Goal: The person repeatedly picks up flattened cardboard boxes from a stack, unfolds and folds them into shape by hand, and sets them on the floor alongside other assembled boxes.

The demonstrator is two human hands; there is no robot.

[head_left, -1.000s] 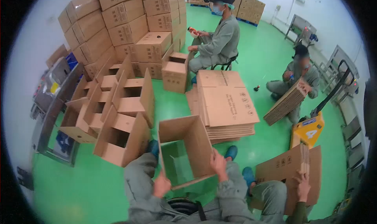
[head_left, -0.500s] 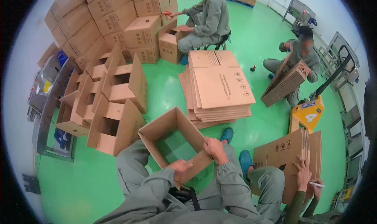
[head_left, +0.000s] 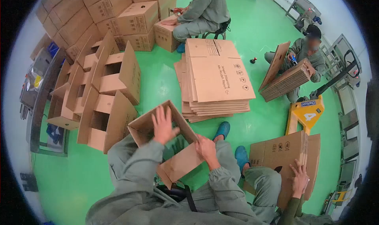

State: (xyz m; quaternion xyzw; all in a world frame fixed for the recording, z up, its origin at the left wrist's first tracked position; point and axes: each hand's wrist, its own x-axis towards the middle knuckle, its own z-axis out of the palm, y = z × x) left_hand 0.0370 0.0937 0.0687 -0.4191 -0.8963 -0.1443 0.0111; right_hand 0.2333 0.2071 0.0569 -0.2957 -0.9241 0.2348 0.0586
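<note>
An open cardboard box (head_left: pixel 181 162) stands tilted between my knees, and the green floor shows through it. Over its opening, near the far left wall, is my left hand (head_left: pixel 163 125), fingers spread and slightly blurred; I cannot tell whether it touches the cardboard. My right hand (head_left: pixel 206 150) is closed around the box's right edge, by the near flap. Just beyond the box lies a stack of flattened cartons (head_left: pixel 221 77).
Opened boxes (head_left: pixel 103 120) stand at left before stacked closed cartons (head_left: pixel 138 18). A seated person (head_left: pixel 205 14) leans over a carton. Another person (head_left: pixel 312 53) crouches with flat cartons near a yellow pallet jack (head_left: pixel 308 113). At lower right, another person's hand (head_left: pixel 300 179) holds flat cartons.
My left hand has left the near edge and moved up over the opening, its fingers spreading. The near flap now slants inward. The seated person's carton top has been shut.
</note>
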